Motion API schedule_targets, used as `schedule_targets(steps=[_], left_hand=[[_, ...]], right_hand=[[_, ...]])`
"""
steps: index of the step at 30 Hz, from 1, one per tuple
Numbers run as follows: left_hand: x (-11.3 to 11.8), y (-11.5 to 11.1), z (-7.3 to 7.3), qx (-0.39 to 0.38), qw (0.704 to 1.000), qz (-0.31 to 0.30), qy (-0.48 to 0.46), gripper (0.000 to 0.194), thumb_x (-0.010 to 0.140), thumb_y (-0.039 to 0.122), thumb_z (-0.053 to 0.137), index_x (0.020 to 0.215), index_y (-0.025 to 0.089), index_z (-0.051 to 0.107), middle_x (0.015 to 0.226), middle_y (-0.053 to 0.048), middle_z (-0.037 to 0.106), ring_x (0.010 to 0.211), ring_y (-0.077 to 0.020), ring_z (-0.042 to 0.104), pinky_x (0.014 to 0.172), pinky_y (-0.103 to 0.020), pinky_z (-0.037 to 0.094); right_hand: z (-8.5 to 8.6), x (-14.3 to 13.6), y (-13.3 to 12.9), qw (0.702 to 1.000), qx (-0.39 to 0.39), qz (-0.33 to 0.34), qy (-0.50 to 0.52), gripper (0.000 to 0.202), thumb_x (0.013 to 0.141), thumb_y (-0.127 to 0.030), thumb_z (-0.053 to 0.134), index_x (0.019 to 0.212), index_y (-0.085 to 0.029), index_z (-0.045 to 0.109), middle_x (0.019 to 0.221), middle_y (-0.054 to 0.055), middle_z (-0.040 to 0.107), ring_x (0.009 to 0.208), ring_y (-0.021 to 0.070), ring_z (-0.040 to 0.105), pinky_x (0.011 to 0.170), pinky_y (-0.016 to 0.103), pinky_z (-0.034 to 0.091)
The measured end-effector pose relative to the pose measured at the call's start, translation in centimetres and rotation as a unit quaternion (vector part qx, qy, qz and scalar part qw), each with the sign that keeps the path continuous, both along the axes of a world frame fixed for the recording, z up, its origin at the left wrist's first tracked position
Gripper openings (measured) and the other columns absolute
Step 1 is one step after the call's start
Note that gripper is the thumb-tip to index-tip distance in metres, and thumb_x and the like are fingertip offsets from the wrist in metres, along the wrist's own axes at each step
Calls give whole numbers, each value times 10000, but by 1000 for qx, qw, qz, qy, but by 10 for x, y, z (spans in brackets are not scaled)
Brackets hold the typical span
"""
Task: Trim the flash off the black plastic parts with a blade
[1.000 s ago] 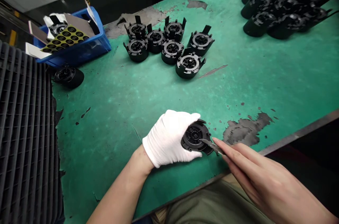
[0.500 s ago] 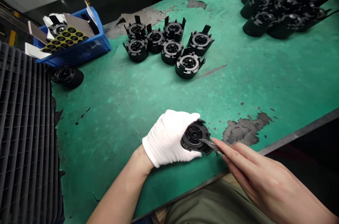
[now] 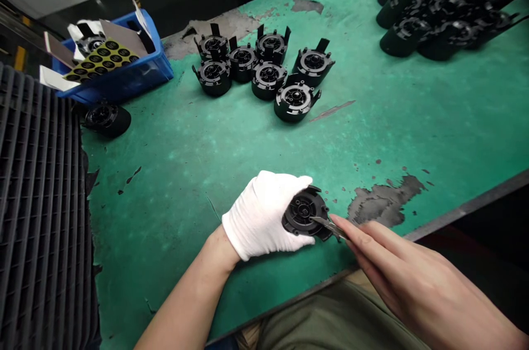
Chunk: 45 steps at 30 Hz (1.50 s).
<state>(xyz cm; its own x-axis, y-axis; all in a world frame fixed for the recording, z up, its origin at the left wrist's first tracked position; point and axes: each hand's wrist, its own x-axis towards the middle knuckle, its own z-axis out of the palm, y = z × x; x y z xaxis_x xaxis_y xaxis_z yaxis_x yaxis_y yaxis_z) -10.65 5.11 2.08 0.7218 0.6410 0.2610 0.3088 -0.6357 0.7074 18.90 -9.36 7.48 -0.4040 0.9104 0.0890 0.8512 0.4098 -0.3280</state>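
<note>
My left hand (image 3: 266, 215), in a white glove, is wrapped round a black round plastic part (image 3: 303, 211) just above the near edge of the green table. The part's ribbed inner face is turned up, its rim between thumb and fingers. From the right, my bare right hand (image 3: 372, 245) grips a thin metal blade-like tool (image 3: 331, 226). The tool's pointed tip lies over the part's face, near its centre; whether it touches cannot be made out.
Several black parts (image 3: 268, 77) stand in a group mid-table, and more (image 3: 444, 19) at the far right. A blue bin (image 3: 124, 77) holds yellow sticker sheets (image 3: 103, 60). One part (image 3: 108, 120) lies beside it. A dark ribbed rack (image 3: 39, 201) borders the left.
The metal tool has tilted very slightly in my right hand over the part. My left hand and the part have stayed in place.
</note>
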Motion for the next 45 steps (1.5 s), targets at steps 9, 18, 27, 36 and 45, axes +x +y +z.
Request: schedule_targets(steps=[9,18,27,36,45], left_hand=[[-1,0,-2,1,1000,0,-7,924,1004,621,1003,1764,210,675,1539,-192,927,1445,-461,932,1297,-598,729],[-1,1,-1,-12,1000,-9,9,915,1006,643,997,1747,198,694,1518,-195,930,1439,-465,933,1293,-598,725],[-1,3,1,-32,999,-12,15,930,978,658,1033,1736,229,706,1526,-184,934,1437,-475,931,1293,-611,722],[-2,1,0,-14,1000,-4,4,948,988,642,1039,1751,202,690,1538,-198,931,1445,-464,930,1302,-599,715],[-2,0,1,-6,1000,-1,5,931,971,620,1048,1729,203,703,1510,-191,937,1416,-465,939,1281,-599,728]], right_hand=[[14,1,13,994,34,70,-75,1020,1143,-26,516,2104,-209,229,1027,26,755,697,198,727,564,313,562],[28,25,53,983,17,166,-71,989,1061,57,553,2008,-204,439,1080,49,817,818,229,810,644,321,605],[29,32,77,976,4,208,-66,827,1003,98,591,1766,-206,689,1080,42,831,940,238,815,878,352,672],[25,40,83,972,13,220,-76,678,1109,68,572,1707,-209,731,1062,20,807,893,195,769,857,342,625],[21,47,97,972,-41,228,-29,834,1101,47,553,1827,-329,720,1095,20,868,940,196,798,915,345,668]])
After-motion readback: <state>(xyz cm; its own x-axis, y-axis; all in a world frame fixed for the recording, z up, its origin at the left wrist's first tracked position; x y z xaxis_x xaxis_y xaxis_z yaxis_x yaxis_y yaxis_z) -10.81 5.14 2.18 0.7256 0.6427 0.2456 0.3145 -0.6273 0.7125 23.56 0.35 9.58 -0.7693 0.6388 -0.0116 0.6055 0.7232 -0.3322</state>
